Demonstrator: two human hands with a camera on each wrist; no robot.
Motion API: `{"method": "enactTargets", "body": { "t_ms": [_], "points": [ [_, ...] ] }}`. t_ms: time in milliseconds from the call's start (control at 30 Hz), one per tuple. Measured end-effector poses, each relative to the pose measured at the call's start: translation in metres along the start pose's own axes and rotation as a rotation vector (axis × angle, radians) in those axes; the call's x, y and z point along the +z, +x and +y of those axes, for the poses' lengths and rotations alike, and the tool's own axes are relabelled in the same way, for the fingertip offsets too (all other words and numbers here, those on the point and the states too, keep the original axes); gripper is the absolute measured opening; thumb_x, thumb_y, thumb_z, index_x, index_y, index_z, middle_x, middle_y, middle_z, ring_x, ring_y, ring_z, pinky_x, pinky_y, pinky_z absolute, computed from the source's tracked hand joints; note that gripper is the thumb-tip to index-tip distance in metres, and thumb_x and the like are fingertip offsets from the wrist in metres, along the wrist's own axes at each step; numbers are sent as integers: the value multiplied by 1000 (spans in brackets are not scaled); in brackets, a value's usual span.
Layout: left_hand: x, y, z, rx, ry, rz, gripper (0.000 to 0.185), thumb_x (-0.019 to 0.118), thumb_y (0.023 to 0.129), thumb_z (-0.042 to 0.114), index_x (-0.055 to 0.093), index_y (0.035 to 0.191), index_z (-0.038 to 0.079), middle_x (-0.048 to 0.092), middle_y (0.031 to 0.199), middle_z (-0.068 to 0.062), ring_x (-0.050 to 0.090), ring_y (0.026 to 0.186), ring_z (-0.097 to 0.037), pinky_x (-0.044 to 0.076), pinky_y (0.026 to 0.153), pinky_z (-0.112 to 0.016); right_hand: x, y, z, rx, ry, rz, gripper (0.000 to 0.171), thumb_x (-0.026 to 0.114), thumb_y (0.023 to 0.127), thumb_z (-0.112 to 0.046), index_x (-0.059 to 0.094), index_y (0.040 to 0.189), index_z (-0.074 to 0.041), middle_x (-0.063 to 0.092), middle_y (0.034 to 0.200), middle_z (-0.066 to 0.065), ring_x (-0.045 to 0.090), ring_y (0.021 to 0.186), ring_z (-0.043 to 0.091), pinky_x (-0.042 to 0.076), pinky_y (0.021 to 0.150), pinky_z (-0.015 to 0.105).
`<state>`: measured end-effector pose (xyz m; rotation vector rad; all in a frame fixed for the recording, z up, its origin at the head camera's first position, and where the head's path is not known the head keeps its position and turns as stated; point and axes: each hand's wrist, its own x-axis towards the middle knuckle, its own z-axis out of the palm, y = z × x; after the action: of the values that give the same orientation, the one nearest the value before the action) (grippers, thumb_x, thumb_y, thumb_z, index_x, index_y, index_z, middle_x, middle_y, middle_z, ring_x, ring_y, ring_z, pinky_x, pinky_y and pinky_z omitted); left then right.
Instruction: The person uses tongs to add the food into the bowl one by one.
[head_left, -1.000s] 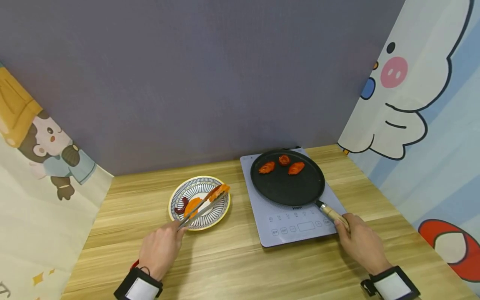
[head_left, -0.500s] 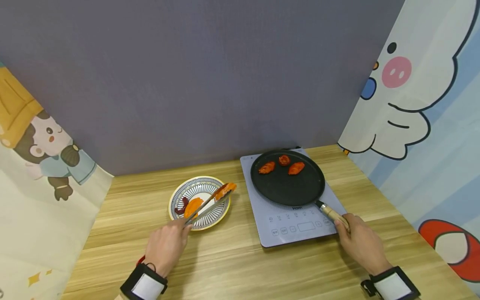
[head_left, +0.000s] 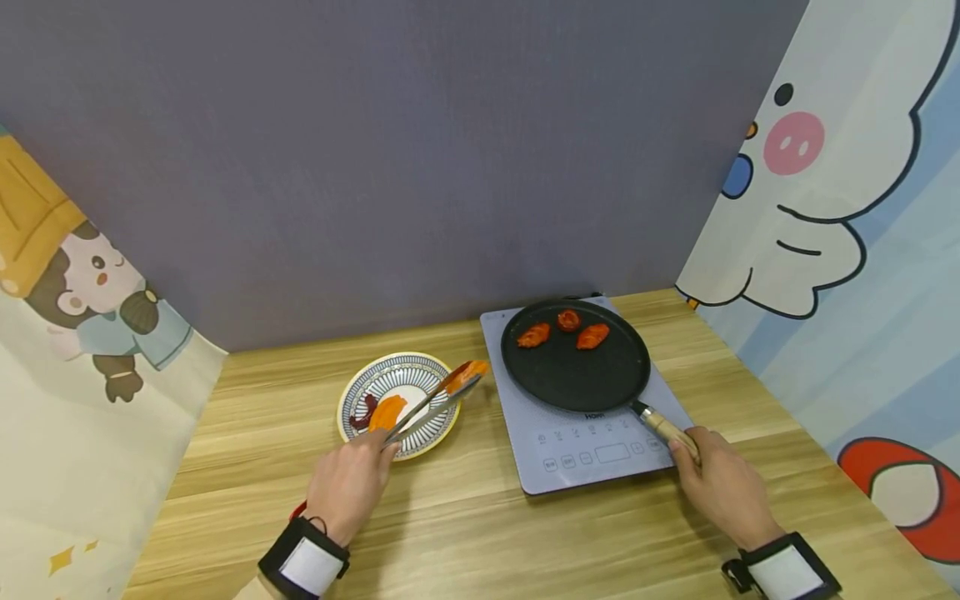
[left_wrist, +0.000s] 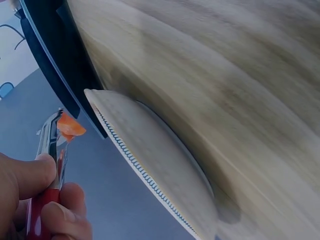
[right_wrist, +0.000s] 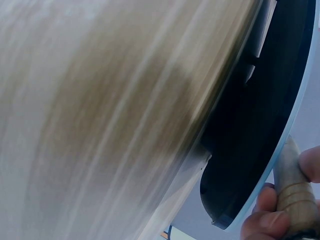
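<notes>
My left hand grips metal tongs, whose red handle shows in the left wrist view. Between the tong tips is an orange food piece, held up just past the right rim of the patterned plate. Another orange piece and a dark red piece lie on that plate. My right hand holds the wooden handle of a flat black frying pan. Near the pan's far side lie three reddish-orange food pieces.
The pan rests on a pale induction cooker with touch buttons along its front. A grey panel rises behind the wooden table. Cartoon-printed sheets border it on both sides.
My left hand has moved to the right, carrying the orange piece in the tongs from over the plate to beyond its rim, toward the pan. The right hand and pan have stayed put.
</notes>
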<state>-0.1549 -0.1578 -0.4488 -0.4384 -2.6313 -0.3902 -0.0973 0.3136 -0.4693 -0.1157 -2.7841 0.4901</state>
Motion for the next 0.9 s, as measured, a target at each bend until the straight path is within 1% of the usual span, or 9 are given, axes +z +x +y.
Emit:
{"method": "enactTargets", "body": {
  "t_ms": [133, 267, 400, 700, 900],
  "points": [
    [2, 3, 4, 16, -3, 21, 18, 76, 82, 26, 64, 77, 14, 61, 66, 1, 55, 47, -22, 37, 40, -36, 0, 0, 0, 2, 0, -1, 34, 52, 98, -30, 56, 107, 3, 43, 68, 3, 39, 51, 15, 27, 43, 31],
    [3, 7, 8, 26, -6, 31, 20, 77, 82, 26, 62, 75, 15, 59, 64, 2, 50, 44, -17, 32, 39, -33, 0, 0, 0, 0, 0, 4, 33, 53, 98, -29, 56, 106, 3, 43, 68, 3, 39, 51, 15, 27, 43, 31],
    [4, 11, 12, 32, -4, 39, 22, 77, 82, 27, 60, 73, 16, 57, 62, 4, 48, 43, -16, 30, 38, -31, 0, 0, -1, -3, -1, 10, 31, 54, 98, -27, 57, 105, 3, 43, 68, 3, 39, 51, 15, 27, 43, 31],
    [6, 17, 19, 72, -13, 67, 22, 77, 82, 26, 59, 74, 15, 55, 62, 3, 49, 43, -16, 31, 38, -30, 0, 0, -1, -6, 3, 14, 30, 55, 97, -26, 57, 105, 3, 44, 68, 3, 39, 51, 15, 27, 44, 31],
    [7, 20, 21, 83, -18, 72, 21, 74, 85, 27, 60, 75, 14, 55, 62, 2, 47, 42, -17, 31, 38, -31, 0, 0, -1, -4, 7, 17, 30, 54, 97, -27, 57, 104, 2, 44, 68, 3, 39, 51, 15, 27, 43, 31]
  ]
}}
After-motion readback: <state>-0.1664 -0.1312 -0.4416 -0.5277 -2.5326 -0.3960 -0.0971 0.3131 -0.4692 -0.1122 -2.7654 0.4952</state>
